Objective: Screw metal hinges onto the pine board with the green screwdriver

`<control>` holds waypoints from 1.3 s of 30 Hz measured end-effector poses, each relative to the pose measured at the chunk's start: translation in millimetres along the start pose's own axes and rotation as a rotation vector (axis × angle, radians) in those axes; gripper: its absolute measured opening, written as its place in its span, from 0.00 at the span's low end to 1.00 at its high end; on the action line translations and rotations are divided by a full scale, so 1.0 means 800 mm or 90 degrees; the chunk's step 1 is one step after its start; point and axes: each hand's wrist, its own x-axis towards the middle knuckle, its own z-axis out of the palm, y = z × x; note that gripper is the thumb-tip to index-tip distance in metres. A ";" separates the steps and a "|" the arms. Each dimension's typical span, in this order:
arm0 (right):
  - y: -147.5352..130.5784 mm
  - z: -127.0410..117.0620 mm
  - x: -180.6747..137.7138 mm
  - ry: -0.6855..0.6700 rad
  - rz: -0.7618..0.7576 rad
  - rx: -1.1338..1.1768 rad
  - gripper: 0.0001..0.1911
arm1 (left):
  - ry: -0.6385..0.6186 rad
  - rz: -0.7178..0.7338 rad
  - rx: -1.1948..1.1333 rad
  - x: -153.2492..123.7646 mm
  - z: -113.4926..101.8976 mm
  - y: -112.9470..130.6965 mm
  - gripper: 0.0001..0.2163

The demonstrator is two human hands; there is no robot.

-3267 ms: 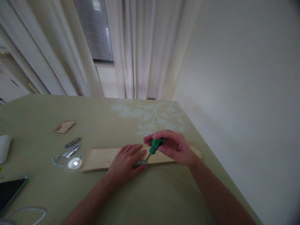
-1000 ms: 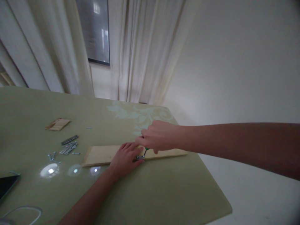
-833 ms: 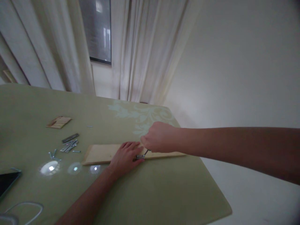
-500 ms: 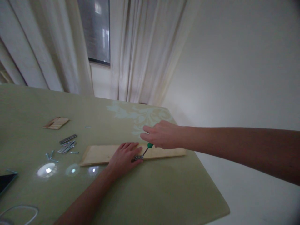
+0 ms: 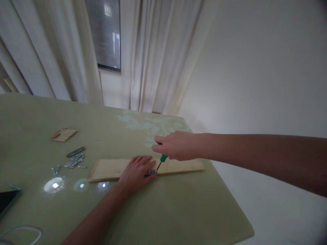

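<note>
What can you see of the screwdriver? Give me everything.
The screwdriver has a green, plastic-looking handle, mostly hidden by the right hand gripping it, and a thin metal shaft. It stands tilted, handle up and to the right, tip down at the right end of the small metal piece on the wooden board. The tip's shape is too small to tell.

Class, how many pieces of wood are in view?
2: the long board, partly covered by the left hand, and the small wooden piece lying farther back, to the left.
</note>
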 end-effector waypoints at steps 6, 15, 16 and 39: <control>-0.009 0.005 0.012 -0.004 0.059 -0.002 0.19 | 0.026 0.014 -0.020 -0.001 0.000 0.001 0.19; -0.014 -0.017 -0.003 -0.041 0.036 0.037 0.24 | 0.125 -0.043 -0.141 0.008 0.026 0.030 0.04; -0.012 -0.016 -0.004 -0.027 -0.008 0.008 0.18 | 0.125 -0.059 -0.146 0.010 0.027 0.031 0.06; -0.024 0.014 0.010 -0.015 0.209 0.047 0.16 | 0.106 -0.040 -0.155 0.010 0.024 0.032 0.08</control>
